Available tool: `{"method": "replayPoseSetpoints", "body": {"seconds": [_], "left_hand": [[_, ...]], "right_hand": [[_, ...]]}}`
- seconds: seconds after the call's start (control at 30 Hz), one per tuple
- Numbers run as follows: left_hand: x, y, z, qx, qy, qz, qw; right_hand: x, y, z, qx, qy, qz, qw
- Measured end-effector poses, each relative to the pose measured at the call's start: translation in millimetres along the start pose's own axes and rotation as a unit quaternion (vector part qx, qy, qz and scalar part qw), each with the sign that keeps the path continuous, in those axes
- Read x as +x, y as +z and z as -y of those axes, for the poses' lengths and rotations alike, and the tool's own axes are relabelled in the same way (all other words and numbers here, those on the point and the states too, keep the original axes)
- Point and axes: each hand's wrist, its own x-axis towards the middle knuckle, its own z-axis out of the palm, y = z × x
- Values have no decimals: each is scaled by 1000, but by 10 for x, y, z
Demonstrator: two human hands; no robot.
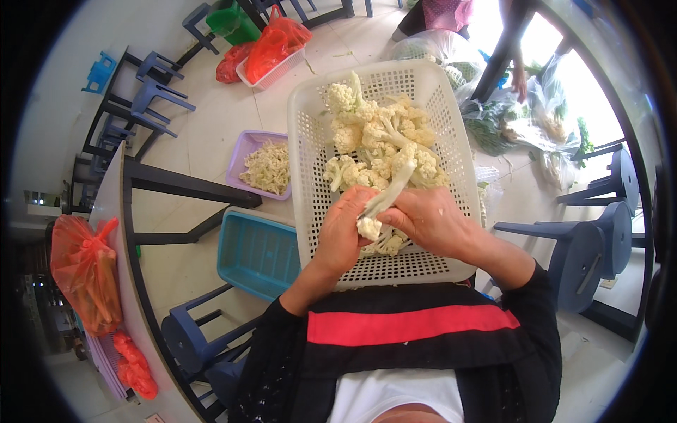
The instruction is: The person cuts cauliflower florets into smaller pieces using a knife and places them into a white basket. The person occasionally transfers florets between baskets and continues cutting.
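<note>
Both hands meet over the near part of a large white perforated plastic basket point(312, 211) of cauliflower pieces point(381, 137). A pale cauliflower stem with a small floret point(391, 187) lies between them, its long end pointing away from me. My left hand point(344, 222) grips it from the left; a small dark edge shows by the thumb, too hidden to name. My right hand point(428, 217) holds it from the right, with the thumb near the floret. More florets lie in the basket beneath the hands.
Left of the basket are a lilac basket point(231, 172) of small pale trimmings and a blue plastic crate point(259, 254). Blue stools point(576, 264) stand at the right. Bagged vegetables point(550, 111) lie on the floor beyond, where another person's hand point(519, 82) reaches down. A table edge point(127, 211) runs along the left.
</note>
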Motion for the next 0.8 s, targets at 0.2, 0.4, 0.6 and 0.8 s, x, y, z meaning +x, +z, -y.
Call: {"method": "replayPoseSetpoints", "body": {"seconds": [0.2,0.4,0.6,0.8], "left_hand": [[60,-163,-27,-226,-29,89,970],[26,-157,-72,-254,-116,182,943],[22,-139,-70,-219,-122,198,948],[-53,-76,-61,-188,-77,138,969]], "right_hand": [[-69,-144,135,-30,-8,57,998],[62,-428,57,68,147,-5,987],[107,-397,7,26,84,-73,993],[105,-291,-12,-27,71,-84,994]]}}
